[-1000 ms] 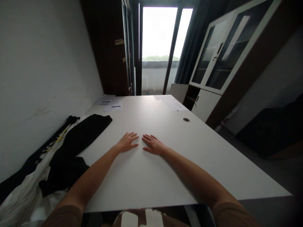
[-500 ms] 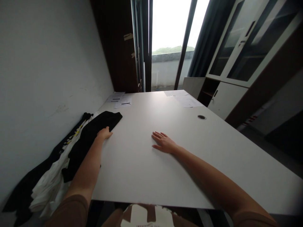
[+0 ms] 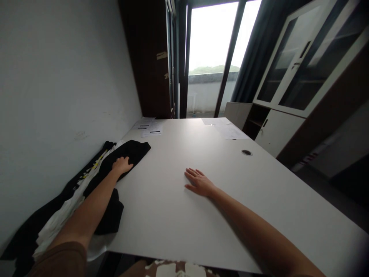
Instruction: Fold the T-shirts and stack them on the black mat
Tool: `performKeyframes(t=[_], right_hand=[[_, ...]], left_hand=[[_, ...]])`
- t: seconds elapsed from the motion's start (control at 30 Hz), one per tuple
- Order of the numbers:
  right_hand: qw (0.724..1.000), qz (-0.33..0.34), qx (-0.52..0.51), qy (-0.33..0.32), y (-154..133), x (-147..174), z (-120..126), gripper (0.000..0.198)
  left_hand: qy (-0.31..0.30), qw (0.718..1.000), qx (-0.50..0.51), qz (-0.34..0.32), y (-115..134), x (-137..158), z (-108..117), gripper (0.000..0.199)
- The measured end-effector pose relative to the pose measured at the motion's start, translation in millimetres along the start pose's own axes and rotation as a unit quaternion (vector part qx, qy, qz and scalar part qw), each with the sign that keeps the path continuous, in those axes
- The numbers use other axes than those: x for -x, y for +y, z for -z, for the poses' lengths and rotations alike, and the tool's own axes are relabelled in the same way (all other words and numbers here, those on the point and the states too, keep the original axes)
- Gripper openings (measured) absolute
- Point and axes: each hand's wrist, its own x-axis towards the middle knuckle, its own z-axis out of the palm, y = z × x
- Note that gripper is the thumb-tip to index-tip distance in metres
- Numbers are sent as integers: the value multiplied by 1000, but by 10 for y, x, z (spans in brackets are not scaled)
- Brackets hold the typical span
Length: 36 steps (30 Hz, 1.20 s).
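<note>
On the left side of the white table (image 3: 170,219) lies a folded black garment (image 3: 137,150), its cloth reaching toward the near edge under my forearm. My left hand (image 3: 122,165) rests on top of this garment, fingers a little bent and apart, thumb toward its right edge. White garments (image 3: 57,219) lie beside it in a long heap, with more black cloth (image 3: 31,223) against the wall. My right hand (image 3: 199,182) lies flat on the bare tabletop, palm down, thumb spread from the fingers, holding nothing.
Paper sheets (image 3: 152,129) lie at the far left of the table, and others (image 3: 230,130) at the far right. A round cable hole (image 3: 247,152) is set in the right side. Beyond stand a white cabinet (image 3: 284,129), a dark cabinet (image 3: 144,61) and a glass door (image 3: 211,42).
My left hand has moved left from the black garment's right edge onto its top. My right hand stays flat on the table. The view has tilted slightly up.
</note>
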Motion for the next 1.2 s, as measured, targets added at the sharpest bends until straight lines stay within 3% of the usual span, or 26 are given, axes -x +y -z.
performKeyframes(t=[0.17, 0.27, 0.33, 0.4, 0.57, 0.7, 0.87, 0.93, 1.0, 1.03, 1.07, 1.2], right_hand=[[1000, 4, -4, 9, 45, -5, -31, 80], [1000, 8, -7, 16, 68, -20, -70, 80], [1000, 8, -9, 18, 71, -28, -85, 80], [1000, 8, -10, 18, 65, -32, -84, 79], [1000, 2, -8, 20, 55, -27, -60, 77], [1000, 8, -9, 25, 55, -20, -70, 76], [996, 17, -23, 81, 75, -27, -65, 59], [991, 2, -41, 131, 119, -22, -25, 43], [979, -33, -69, 189, 177, -7, 38, 35], [971, -52, -84, 216, 201, 2, 73, 34], [963, -69, -98, 241, 215, 11, 107, 33], [941, -84, -142, 294, 112, 2, 178, 32]], left_hand=[[134, 983, -48, 115, -624, 32, 102, 57], [87, 983, -16, 162, -807, 60, 126, 57], [65, 988, 1, 142, -796, 88, 190, 53], [81, 992, 22, 96, -689, 111, 304, 46], [57, 990, 117, -50, -113, 97, 568, 23], [21, 968, 184, -170, 726, 141, 492, 23], [-50, 914, 260, -308, 1972, 459, 315, 27], [-103, 860, 290, -408, 2216, 619, 359, 35], [-143, 795, 306, -504, 2204, 732, 450, 45], [-146, 781, 302, -526, 2111, 762, 493, 47], [-134, 790, 287, -525, 1975, 775, 526, 46], [-39, 904, 164, -394, 1259, 763, 468, 40]])
